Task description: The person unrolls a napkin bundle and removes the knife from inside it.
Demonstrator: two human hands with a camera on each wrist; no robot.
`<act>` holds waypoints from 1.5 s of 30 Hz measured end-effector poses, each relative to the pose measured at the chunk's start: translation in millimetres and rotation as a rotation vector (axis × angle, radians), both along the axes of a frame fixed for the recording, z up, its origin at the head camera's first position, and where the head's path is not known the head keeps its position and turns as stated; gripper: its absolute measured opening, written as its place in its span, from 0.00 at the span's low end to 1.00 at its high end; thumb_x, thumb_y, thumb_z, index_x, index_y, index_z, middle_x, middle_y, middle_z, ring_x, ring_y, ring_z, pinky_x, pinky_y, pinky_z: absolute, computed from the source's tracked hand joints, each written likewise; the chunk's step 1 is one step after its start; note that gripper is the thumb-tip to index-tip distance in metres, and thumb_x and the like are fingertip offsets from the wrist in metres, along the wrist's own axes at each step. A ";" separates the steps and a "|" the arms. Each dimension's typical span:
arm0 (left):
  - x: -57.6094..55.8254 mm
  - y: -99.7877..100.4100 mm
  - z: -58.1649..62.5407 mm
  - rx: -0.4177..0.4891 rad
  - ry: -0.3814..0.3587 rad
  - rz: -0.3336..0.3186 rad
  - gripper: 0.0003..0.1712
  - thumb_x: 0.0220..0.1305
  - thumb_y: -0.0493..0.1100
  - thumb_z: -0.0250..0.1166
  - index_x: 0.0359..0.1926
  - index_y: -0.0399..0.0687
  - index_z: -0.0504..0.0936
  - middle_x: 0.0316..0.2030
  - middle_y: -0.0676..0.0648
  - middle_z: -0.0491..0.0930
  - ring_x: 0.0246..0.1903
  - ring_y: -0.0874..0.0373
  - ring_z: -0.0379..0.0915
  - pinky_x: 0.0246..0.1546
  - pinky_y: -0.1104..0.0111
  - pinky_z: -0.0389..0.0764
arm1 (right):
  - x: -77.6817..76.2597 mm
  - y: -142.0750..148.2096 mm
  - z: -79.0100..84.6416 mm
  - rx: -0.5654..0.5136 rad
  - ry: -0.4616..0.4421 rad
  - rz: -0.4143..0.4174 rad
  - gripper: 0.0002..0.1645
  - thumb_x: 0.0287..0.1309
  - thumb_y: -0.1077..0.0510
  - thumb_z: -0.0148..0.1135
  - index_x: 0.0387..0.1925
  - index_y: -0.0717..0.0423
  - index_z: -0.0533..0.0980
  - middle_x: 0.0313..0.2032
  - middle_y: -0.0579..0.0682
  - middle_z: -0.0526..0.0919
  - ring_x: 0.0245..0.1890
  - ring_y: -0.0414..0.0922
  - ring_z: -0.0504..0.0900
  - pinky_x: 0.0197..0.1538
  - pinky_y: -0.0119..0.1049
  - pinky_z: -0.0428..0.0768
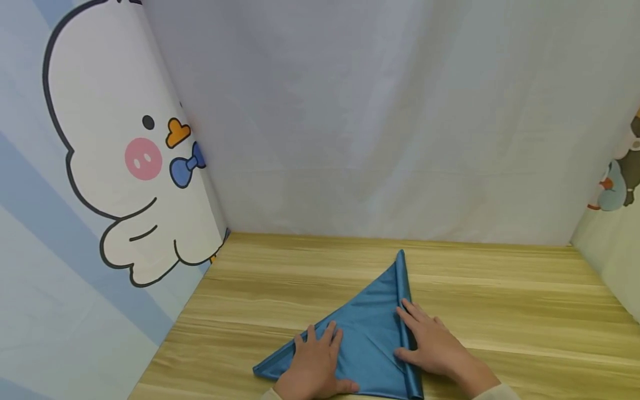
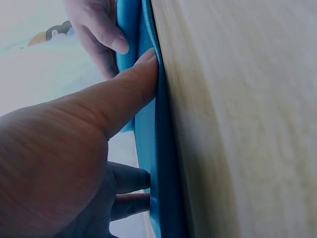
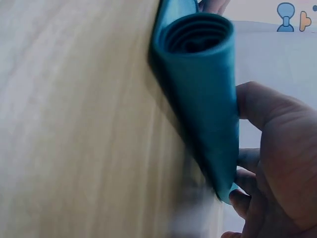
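filling the back, a plain pale curtain [image 1: 380, 122] hangs behind the far edge of the wooden table [image 1: 525, 311]. a blue and white side curtain [image 1: 55, 344] runs along the table's left edge, printed with a big white bird [image 1: 95, 111]. on the table lies a blue cloth [image 1: 372, 339], roughly a triangle, one tip pointing at the far edge and one toward the left edge. its side nearer the table's right edge is a tight roll [image 1: 403, 289], coiled layers showing at the end in the right wrist view. the right hand [image 1: 434, 344] touches this roll, fingers extended and thumb apart, not wrapped round it. the left hand [image 1: 312, 364] rests on the flat part, fingers spread wide, pinching nothing. past the right edge shows a small printed bird [image 1: 614, 189].
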State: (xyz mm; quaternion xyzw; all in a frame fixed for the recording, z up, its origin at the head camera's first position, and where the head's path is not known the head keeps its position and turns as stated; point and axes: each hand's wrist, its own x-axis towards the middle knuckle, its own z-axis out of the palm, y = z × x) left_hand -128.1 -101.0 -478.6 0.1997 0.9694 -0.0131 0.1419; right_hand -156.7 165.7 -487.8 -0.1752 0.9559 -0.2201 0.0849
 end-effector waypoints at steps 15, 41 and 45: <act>-1.0 0.9 -3.9 0.002 -0.001 -0.007 0.61 0.45 0.84 0.54 0.73 0.52 0.61 0.72 0.46 0.56 0.65 0.30 0.54 0.54 0.35 0.63 | 3.3 22.2 -3.5 -0.035 -0.033 -0.044 0.44 0.52 0.54 0.64 0.69 0.64 0.61 0.70 0.61 0.57 0.70 0.62 0.54 0.62 0.68 0.56; -2.2 -3.1 -4.9 0.027 -0.010 -0.004 0.60 0.45 0.84 0.52 0.72 0.53 0.61 0.72 0.47 0.57 0.65 0.30 0.55 0.52 0.34 0.63 | 4.9 6.7 2.3 -0.010 0.061 0.082 0.41 0.57 0.41 0.66 0.66 0.58 0.68 0.70 0.58 0.59 0.71 0.61 0.53 0.59 0.71 0.58; -1.9 -4.8 -4.7 0.025 -0.026 0.017 0.61 0.45 0.85 0.53 0.72 0.54 0.61 0.72 0.47 0.57 0.65 0.30 0.54 0.52 0.34 0.63 | 2.2 3.4 0.6 0.030 0.033 0.094 0.42 0.56 0.37 0.64 0.66 0.54 0.69 0.70 0.55 0.60 0.71 0.60 0.51 0.58 0.72 0.56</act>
